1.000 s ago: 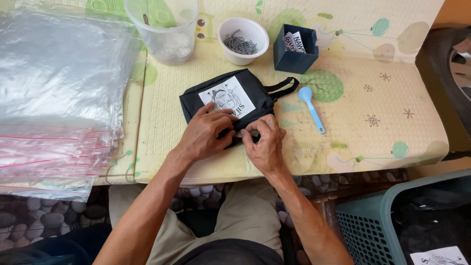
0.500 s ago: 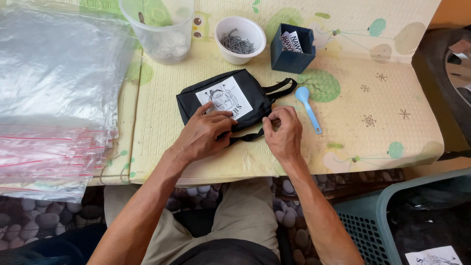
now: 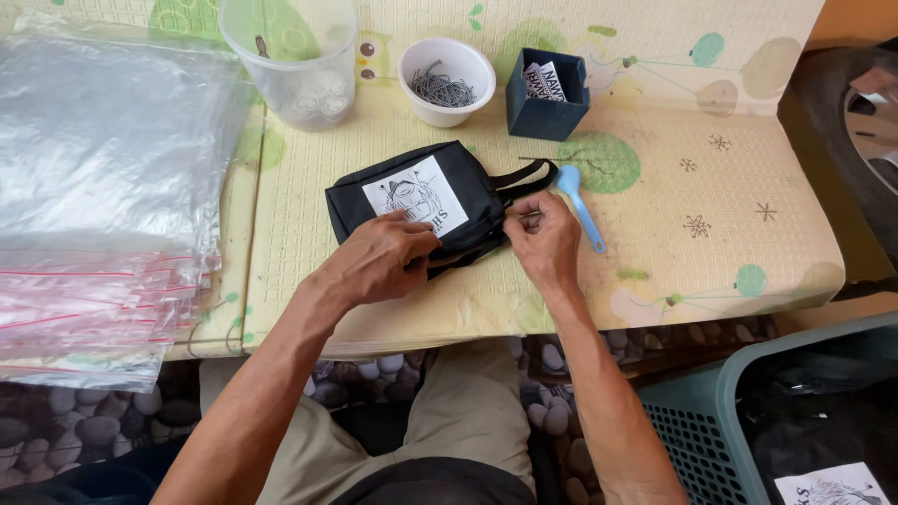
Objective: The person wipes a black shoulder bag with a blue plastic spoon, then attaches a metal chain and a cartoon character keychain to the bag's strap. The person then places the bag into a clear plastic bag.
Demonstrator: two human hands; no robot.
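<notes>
Left hand [image 3: 383, 257] presses flat on the black pouch [image 3: 421, 201] at the middle of the tabletop [image 3: 711, 243], its grip loose. Right hand [image 3: 543, 238], at the pouch's right edge, pinches something thin, too small to tell. A blue scoop [image 3: 580, 201] lies right of the pouch. A white bowl [image 3: 447, 79] of metal bits sits beyond it. The pouch looks mid-work, unbagged; the plastic bags [image 3: 94, 187] lie stacked to its left.

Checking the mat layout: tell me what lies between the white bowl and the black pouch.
Head view: nothing; only bare yellow mat separates the white bowl from the black pouch.
</notes>
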